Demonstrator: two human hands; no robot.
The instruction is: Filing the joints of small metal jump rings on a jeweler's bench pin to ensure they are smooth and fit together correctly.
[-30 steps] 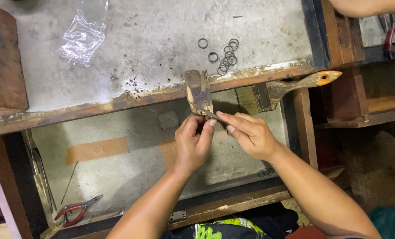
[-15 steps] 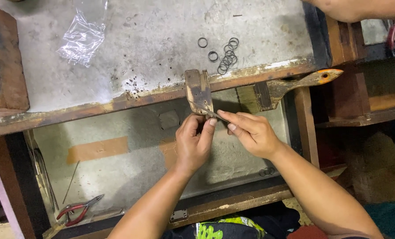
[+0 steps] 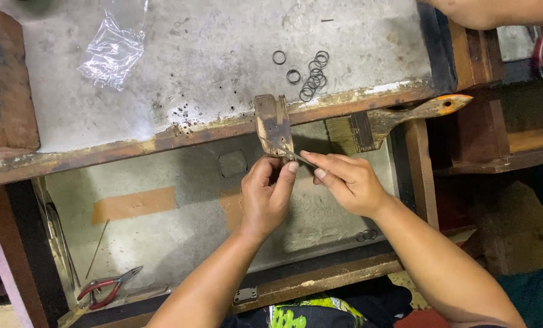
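Both hands (image 3: 265, 194) (image 3: 344, 182) unmoved at the wooden block (image 3: 274, 124), as before.

Two hands, the left hand (image 3: 265, 197) and right hand (image 3: 344, 182), meet at one small wooden block (image 3: 273, 123) on the bench edge, with a third hand (image 3: 466, 11) belonging to another person at the top. One paintbrush (image 3: 399, 118), one crumpled plastic bag (image 3: 112, 48) and one pair of red-handled pliers (image 3: 104, 288) are in view. The metal rings (image 3: 311, 76) number roughly a dozen, too overlapped for an exact count.
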